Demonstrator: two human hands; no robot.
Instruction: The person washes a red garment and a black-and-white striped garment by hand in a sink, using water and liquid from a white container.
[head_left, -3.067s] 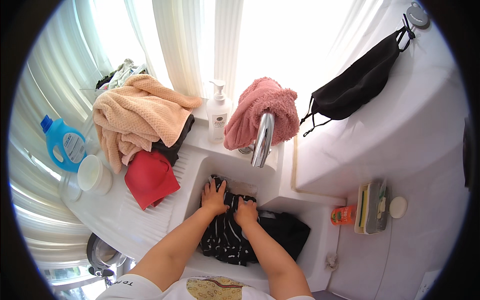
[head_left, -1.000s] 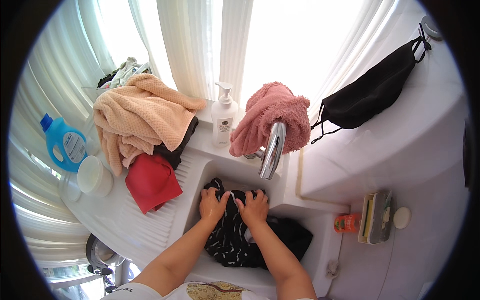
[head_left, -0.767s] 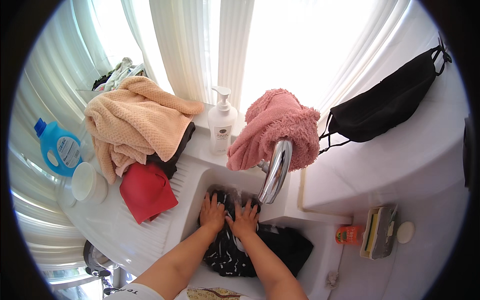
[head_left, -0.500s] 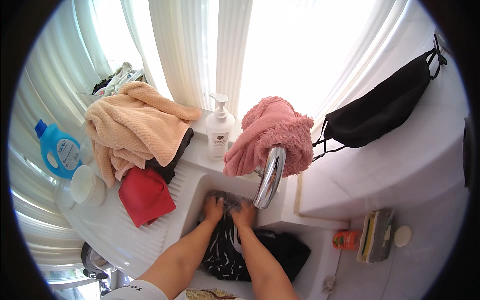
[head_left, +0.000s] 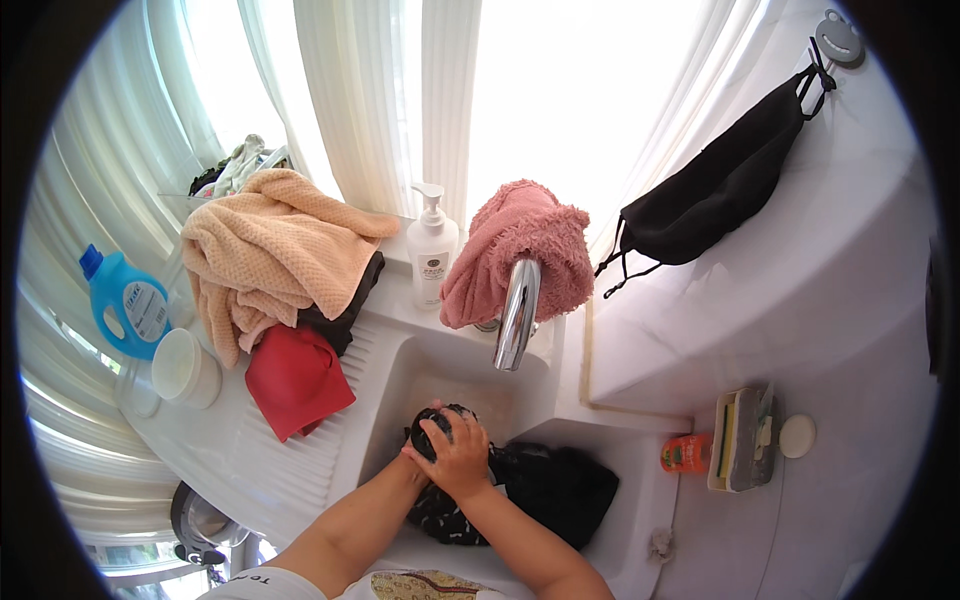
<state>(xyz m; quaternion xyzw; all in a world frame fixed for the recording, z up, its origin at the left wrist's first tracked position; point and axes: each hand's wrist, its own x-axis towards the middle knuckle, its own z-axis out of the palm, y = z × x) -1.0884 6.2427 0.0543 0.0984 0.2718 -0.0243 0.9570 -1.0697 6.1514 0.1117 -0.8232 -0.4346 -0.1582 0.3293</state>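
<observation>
Over the washing-slope sink [head_left: 395, 375], my two hands press a bunched part of a black-and-white patterned garment [head_left: 440, 518] between them. My right hand [head_left: 462, 455] lies over the bunch with its fingers curled round it. Beneath it, my left hand [head_left: 413, 462] grips the same cloth; most of its fingers are covered by the right hand and the fabric. The rest of the garment hangs down into the basin. Beside it on the right lies a plain black cloth [head_left: 565, 492]. The chrome faucet [head_left: 517, 318] reaches over the basin, beyond my hands.
A pink fluffy towel [head_left: 530, 245] drapes the faucet. Left on the ribbed board are a red cloth [head_left: 298, 382], a peach towel [head_left: 285, 250], a white tub [head_left: 187, 368] and a blue detergent bottle [head_left: 130, 305]. A pump bottle [head_left: 432, 255] stands behind; a black mask [head_left: 715, 180] hangs right.
Both hands have come up from the far end of the basin toward me, gathering the garment into a bunch. My right hand has crossed over the left.
</observation>
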